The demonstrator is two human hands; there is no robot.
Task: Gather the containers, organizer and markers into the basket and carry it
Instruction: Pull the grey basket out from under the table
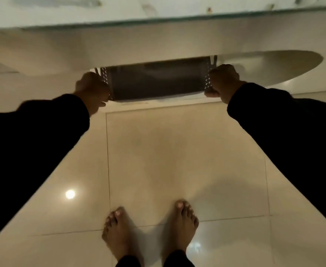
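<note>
Gripping the perforated basket (156, 81) at nine and three o'clock, left hand (93, 91) and right hand (222, 81) hold it above the tiled floor (177, 160).

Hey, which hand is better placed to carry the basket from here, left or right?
Neither alone; both. The left hand grips the left end of the basket and the right hand grips the right end. It hangs level between them above the tiled floor, so a two-handed carry looks steadiest.

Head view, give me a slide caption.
Both hands, left and right, grip the basket above the tiled floor.
</note>
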